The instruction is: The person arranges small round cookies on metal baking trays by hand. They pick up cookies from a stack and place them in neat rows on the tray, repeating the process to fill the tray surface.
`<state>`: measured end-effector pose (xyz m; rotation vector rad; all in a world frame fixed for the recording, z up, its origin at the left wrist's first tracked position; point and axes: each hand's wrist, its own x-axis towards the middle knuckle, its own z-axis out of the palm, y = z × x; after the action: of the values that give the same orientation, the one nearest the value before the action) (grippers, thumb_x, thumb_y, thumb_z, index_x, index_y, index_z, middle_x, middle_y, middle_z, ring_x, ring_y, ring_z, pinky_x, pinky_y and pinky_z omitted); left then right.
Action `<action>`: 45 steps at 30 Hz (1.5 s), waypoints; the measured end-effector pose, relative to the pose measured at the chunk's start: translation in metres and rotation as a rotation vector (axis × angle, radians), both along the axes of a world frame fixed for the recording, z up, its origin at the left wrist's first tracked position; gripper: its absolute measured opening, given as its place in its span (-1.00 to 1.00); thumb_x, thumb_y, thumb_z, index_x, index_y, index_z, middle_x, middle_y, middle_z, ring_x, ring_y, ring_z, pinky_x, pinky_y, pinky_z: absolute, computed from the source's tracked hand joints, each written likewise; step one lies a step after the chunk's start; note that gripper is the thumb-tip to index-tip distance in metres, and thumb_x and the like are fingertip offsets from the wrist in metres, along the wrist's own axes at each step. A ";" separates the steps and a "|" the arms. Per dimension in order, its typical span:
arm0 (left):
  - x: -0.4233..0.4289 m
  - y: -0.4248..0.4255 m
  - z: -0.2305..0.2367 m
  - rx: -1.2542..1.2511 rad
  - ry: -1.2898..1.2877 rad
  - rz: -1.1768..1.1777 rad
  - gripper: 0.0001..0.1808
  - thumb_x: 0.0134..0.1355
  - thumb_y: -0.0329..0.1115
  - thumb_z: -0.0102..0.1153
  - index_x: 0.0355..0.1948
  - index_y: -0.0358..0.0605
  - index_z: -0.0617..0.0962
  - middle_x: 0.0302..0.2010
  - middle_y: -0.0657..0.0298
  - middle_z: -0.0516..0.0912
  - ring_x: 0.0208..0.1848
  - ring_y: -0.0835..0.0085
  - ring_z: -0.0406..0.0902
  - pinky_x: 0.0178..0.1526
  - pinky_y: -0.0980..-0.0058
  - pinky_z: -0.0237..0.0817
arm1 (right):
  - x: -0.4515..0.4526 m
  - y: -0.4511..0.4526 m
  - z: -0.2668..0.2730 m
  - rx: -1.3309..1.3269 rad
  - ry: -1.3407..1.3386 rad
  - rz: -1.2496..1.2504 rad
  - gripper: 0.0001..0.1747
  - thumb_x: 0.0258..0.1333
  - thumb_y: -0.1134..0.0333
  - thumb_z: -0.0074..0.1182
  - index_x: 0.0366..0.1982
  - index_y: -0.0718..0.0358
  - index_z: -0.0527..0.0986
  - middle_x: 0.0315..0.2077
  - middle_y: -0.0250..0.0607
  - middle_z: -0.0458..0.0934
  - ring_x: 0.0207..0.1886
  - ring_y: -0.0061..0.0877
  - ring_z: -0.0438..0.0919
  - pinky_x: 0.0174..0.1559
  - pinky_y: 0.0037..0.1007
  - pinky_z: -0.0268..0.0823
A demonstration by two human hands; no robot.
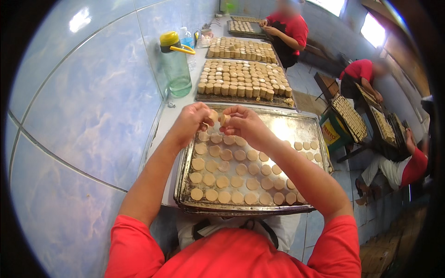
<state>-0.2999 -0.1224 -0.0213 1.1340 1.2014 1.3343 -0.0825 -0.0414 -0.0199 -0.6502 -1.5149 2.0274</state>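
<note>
Both hands are raised over the far left part of a metal baking tray (257, 207). My left hand (197, 116) pinches a piece of pale dough (213, 115) in its fingers. Close beside it, my right hand (240, 121) grips another small dough piece (225, 120) between thumb and fingers. Rows of thin, flat dough rounds (237, 181) lie on the tray below, some with uneven edges. My right forearm hides part of the rows. Just beyond, a second tray (243, 100) bears many short stacks of dough rounds (241, 91) packed close together.
A green bottle with a yellow lid (179, 74) stands by the tiled wall. Farther along the table is another loaded tray (240, 50), with a co-worker (295, 31) beside it. At the right, other people work near trays (349, 118) and a green container (332, 130).
</note>
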 end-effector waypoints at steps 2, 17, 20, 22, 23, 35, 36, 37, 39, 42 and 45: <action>-0.003 -0.001 0.001 -0.054 -0.233 0.090 -0.85 0.48 -0.29 0.14 -0.20 -0.13 0.61 -0.34 0.35 0.66 -0.36 0.60 0.59 -0.32 0.57 0.38 | 0.003 0.001 -0.001 0.011 0.012 -0.011 -0.65 0.34 0.43 0.29 0.09 0.34 0.50 -0.13 -0.21 0.67 -0.13 -0.51 0.73 -0.09 -0.55 0.60; 0.004 0.011 0.005 -0.106 1.006 0.048 -0.75 0.42 -0.21 0.31 -0.22 -0.21 0.72 -0.31 0.44 0.68 -0.28 0.62 0.51 -0.20 0.50 0.37 | 0.010 0.001 -0.006 0.092 -0.114 -0.075 -0.60 0.36 0.41 0.25 0.12 0.46 0.48 -0.19 -0.13 0.67 -0.20 -0.51 0.73 -0.16 -0.55 0.58; 0.009 0.013 0.007 -0.069 0.936 0.051 -0.71 0.40 -0.19 0.32 -0.25 -0.28 0.72 -0.35 0.39 0.70 -0.28 0.61 0.54 -0.16 0.47 0.40 | 0.014 0.002 -0.009 0.104 -0.119 -0.084 -0.60 0.35 0.41 0.26 0.12 0.47 0.49 -0.19 -0.13 0.67 -0.21 -0.51 0.73 -0.17 -0.55 0.57; 0.018 0.017 0.006 -0.008 0.674 -0.042 -0.68 0.38 -0.16 0.35 -0.27 -0.29 0.72 -0.41 0.34 0.70 -0.33 0.58 0.54 -0.21 0.45 0.41 | 0.016 0.003 -0.011 0.100 -0.076 -0.051 -0.60 0.34 0.42 0.26 0.11 0.48 0.50 -0.19 -0.13 0.67 -0.22 -0.50 0.72 -0.17 -0.55 0.57; 0.022 0.020 0.005 0.029 0.539 -0.085 -0.67 0.36 -0.15 0.36 -0.28 -0.29 0.72 -0.44 0.32 0.70 -0.36 0.57 0.54 -0.24 0.44 0.41 | 0.018 0.004 -0.012 0.100 -0.058 -0.034 -0.60 0.34 0.42 0.26 0.10 0.49 0.51 -0.19 -0.12 0.67 -0.22 -0.50 0.72 -0.17 -0.55 0.56; 0.057 0.038 0.006 0.076 0.666 -0.164 -0.68 0.37 -0.15 0.39 -0.27 -0.26 0.73 -0.46 0.42 0.63 -0.36 0.61 0.49 -0.29 0.49 0.35 | 0.060 0.016 -0.017 0.028 -0.035 -0.115 -0.56 0.32 0.45 0.29 0.16 0.46 0.46 -0.16 -0.08 0.68 -0.18 -0.46 0.76 -0.18 -0.54 0.61; 0.059 0.041 0.006 0.056 0.639 -0.179 -0.68 0.37 -0.15 0.39 -0.27 -0.26 0.73 -0.45 0.42 0.63 -0.36 0.60 0.49 -0.29 0.49 0.35 | 0.062 0.016 -0.017 0.008 -0.060 -0.139 -0.57 0.32 0.45 0.30 0.14 0.45 0.46 -0.15 -0.08 0.69 -0.18 -0.46 0.76 -0.19 -0.53 0.61; 0.061 0.044 0.006 0.059 0.605 -0.202 -0.67 0.37 -0.14 0.39 -0.27 -0.26 0.73 -0.45 0.42 0.63 -0.36 0.60 0.50 -0.29 0.49 0.35 | 0.064 0.017 -0.017 0.000 -0.058 -0.143 -0.58 0.31 0.44 0.31 0.11 0.43 0.46 -0.15 -0.09 0.69 -0.19 -0.46 0.76 -0.19 -0.53 0.62; 0.063 0.047 0.007 0.003 0.616 -0.224 -0.67 0.38 -0.14 0.38 -0.26 -0.27 0.73 -0.44 0.41 0.64 -0.34 0.61 0.49 -0.27 0.50 0.35 | 0.070 0.019 -0.017 -0.010 -0.087 -0.173 -0.62 0.31 0.42 0.33 0.05 0.40 0.47 -0.15 -0.10 0.70 -0.20 -0.47 0.77 -0.23 -0.54 0.60; 0.066 0.048 0.007 -0.109 0.782 -0.190 -0.69 0.40 -0.16 0.35 -0.23 -0.27 0.73 -0.41 0.39 0.65 -0.32 0.64 0.47 -0.23 0.53 0.34 | 0.082 0.021 -0.018 0.005 -0.180 -0.205 -0.67 0.30 0.33 0.36 -0.06 0.36 0.51 -0.19 -0.12 0.72 -0.22 -0.50 0.76 -0.31 -0.57 0.55; 0.078 0.048 0.007 -0.029 0.859 -0.145 -0.71 0.38 -0.19 0.33 -0.21 -0.27 0.74 -0.42 0.34 0.66 -0.34 0.61 0.50 -0.23 0.48 0.36 | 0.092 0.024 -0.018 0.076 -0.229 -0.175 -0.70 0.29 0.27 0.37 -0.14 0.33 0.55 -0.24 -0.14 0.73 -0.23 -0.53 0.76 -0.37 -0.60 0.48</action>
<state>-0.2220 -0.0748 -0.0144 1.8188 1.6768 0.7025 0.0099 -0.0171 -0.0377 -0.9762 -1.5925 1.8044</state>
